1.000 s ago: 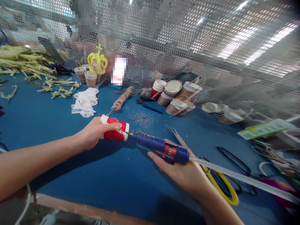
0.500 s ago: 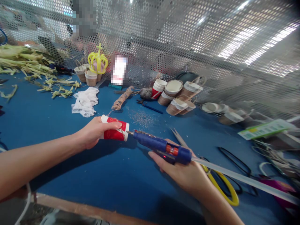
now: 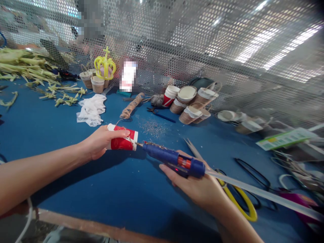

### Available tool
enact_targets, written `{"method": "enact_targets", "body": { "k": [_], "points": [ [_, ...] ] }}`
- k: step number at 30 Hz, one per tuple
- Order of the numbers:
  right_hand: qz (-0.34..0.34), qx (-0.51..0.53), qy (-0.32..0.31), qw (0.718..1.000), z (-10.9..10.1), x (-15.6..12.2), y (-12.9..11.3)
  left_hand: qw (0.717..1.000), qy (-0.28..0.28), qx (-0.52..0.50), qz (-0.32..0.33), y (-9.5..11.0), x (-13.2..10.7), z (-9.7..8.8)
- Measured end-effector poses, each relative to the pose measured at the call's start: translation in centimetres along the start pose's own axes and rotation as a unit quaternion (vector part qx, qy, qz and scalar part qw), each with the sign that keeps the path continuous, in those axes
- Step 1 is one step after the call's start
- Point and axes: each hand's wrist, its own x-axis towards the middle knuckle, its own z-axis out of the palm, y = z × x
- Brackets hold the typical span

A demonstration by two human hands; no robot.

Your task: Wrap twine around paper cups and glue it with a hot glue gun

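Note:
My left hand [image 3: 100, 141] is closed around a red and white paper cup [image 3: 121, 143] lying on its side above the table, its rim end towards the right. A strand of twine runs over the cup under my thumb and leads back to a bundle of brown twine [image 3: 131, 106]. In my right hand [image 3: 194, 185] is a blue hot glue gun [image 3: 174, 158], with a small red light lit. Its metal nozzle is close to the cup's right end; whether they touch I cannot tell. A long translucent glue stick [image 3: 253, 189] sticks out of the gun's back.
Scissors with yellow handles [image 3: 240, 202] lie beside my right forearm. Behind are pliers [image 3: 162, 115], twine-wrapped cups [image 3: 191, 114] and a grey ball of yarn [image 3: 157, 100]. Crumpled white fabric [image 3: 91, 109], a yellow crown [image 3: 105, 69] and dry plant stalks [image 3: 25, 65] are at the left. A perforated metal screen [image 3: 162, 44] stands behind.
The cup and the glue gun have shifted very slightly left in view, as has the whole scene. Both hands keep their holds.

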Motion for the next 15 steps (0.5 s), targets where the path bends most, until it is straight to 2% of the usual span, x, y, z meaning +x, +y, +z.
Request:
{"method": "enact_targets", "body": {
  "k": [11, 15],
  "points": [
    [0.009, 0.002, 0.012, 1.0, -0.15, 0.23, 0.15, 0.999, -0.034, 0.024, 0.032, -0.23, -0.22, 0.01],
    [0.006, 0.018, 0.008, 1.0, -0.3, 0.22, -0.27, 0.999, -0.013, 0.026, 0.026, -0.03, -0.22, 0.02]
  ]
}}
